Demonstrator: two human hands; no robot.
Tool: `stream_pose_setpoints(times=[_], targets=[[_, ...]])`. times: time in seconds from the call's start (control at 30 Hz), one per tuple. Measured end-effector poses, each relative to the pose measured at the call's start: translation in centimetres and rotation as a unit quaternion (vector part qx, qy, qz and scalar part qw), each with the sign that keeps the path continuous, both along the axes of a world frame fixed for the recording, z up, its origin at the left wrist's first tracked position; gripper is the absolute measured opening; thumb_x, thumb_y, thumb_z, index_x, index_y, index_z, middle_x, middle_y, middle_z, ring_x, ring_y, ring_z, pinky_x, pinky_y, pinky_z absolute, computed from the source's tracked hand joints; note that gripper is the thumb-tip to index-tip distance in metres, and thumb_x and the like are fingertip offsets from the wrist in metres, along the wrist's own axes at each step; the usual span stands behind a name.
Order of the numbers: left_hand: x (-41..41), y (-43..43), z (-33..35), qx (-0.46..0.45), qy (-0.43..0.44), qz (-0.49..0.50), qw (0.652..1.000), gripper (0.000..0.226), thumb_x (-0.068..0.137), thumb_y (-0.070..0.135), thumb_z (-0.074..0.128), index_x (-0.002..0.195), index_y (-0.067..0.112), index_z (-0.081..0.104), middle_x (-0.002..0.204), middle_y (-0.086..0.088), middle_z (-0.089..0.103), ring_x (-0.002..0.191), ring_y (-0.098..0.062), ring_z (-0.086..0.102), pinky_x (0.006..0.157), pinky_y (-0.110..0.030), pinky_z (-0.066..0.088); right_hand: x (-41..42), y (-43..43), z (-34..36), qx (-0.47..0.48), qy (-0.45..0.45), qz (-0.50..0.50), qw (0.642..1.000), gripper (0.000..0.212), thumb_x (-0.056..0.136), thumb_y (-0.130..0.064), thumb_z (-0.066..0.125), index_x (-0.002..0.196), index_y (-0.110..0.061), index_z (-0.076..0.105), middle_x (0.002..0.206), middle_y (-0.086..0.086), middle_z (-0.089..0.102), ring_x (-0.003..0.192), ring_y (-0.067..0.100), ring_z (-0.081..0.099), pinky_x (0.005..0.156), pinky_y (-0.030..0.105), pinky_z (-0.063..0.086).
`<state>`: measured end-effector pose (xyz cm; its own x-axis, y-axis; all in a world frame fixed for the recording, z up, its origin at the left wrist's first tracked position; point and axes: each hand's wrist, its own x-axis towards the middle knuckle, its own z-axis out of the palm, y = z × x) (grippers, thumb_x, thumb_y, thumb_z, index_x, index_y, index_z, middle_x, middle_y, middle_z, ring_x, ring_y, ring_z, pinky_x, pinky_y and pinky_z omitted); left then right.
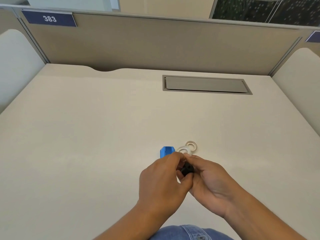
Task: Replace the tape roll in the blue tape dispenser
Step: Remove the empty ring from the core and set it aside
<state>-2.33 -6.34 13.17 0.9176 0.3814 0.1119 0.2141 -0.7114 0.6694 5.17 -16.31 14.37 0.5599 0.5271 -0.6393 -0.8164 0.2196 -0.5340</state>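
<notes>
Hands: left hand (162, 179) and right hand (207, 184) pressed together, pinching a black spool (187, 168).
Risk: spool slipping — likely rolling off the desk (86, 135).

I see the desk (86, 135) bare toward its left edge; the dispenser (166, 151) and two tape rolls (191, 145) crowd the near middle.

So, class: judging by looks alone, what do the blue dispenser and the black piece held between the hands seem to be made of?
Blue dispenser: probably moulded plastic, given its uniform bright colour and crisp facets. Black piece: likely matte plastic, dark without glare, though mostly hidden.
</notes>
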Motion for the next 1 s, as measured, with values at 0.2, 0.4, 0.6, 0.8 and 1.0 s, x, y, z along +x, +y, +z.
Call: stream_pose_setpoints(times=[0.2, 0.4, 0.6, 0.8, 1.0], targets=[[0.8, 0.3, -0.5, -0.067, -0.034, 0.027, 0.997, 0.037, 0.065, 0.036, 0.069, 0.097, 0.039, 0.050, 0.083, 0.021, 0.064, 0.078, -0.005, 0.059, 0.062, -0.019, 0.049, 0.6, 0.5, 0.0, 0.011, -0.005, 0.004, 1.000, 0.018, 0.095, -0.008, 0.055, 0.096, 0.000, 0.071, 0.089, 0.013, 0.069, 0.076, 0.020, 0.069, 0.089, 0.032, 0.052], [2.1, 0.8, -1.2, -0.153, -0.071, 0.051, 0.984, 0.033, 0.064, 0.027, 0.072, 0.094, 0.040, 0.066, 0.080, 0.014, 0.063, 0.077, -0.009, 0.061, 0.059, -0.010, 0.041, 1.9, 1.0, -0.3, 0.002, -0.010, -0.006, 1.000, 0.014, 0.095, -0.011, 0.056, 0.092, -0.005, 0.068, 0.083, 0.010, 0.070, 0.074, 0.020, 0.069, 0.077, 0.029, 0.055], [3.2, 1.9, -1.7, -0.292, -0.068, 0.061, 0.952, 0.030, 0.067, 0.010, 0.078, 0.089, 0.030, 0.076, 0.085, 0.011, 0.074, 0.076, -0.004, 0.068, 0.058, -0.005, 0.042, 3.9, 1.1, -2.8, -0.039, -0.084, -0.003, 0.996, 0.009, 0.092, -0.010, 0.061, 0.095, -0.003, 0.067, 0.096, 0.010, 0.069, 0.093, 0.023, 0.067, 0.094, 0.037, 0.052], [4.1, 3.9, -2.4, -0.410, -0.024, 0.102, 0.906, 0.027, 0.073, 0.001, 0.075, 0.088, 0.022, 0.071, 0.084, 0.003, 0.077, 0.043, -0.006, 0.058, 0.052, -0.015, 0.046, 6.9, -0.7, -6.7, -0.408, -0.398, 0.142, 0.809, 0.020, 0.077, -0.020, 0.080, 0.087, -0.018, 0.063, 0.088, -0.008, 0.072, 0.078, -0.002, 0.066, 0.062, 0.008, 0.049], [4.6, 5.0, -3.3, -0.454, -0.003, 0.151, 0.878, 0.024, 0.075, 0.002, 0.072, 0.086, 0.022, 0.064, 0.090, 0.004, 0.077, 0.075, -0.023, 0.073, 0.066, -0.033, 0.050, 8.1, -2.4, -9.7, -0.471, -0.468, 0.248, 0.706, 0.036, 0.072, -0.026, 0.083, 0.097, -0.030, 0.058, 0.098, -0.015, 0.064, 0.082, 0.001, 0.064, 0.067, 0.017, 0.050]])
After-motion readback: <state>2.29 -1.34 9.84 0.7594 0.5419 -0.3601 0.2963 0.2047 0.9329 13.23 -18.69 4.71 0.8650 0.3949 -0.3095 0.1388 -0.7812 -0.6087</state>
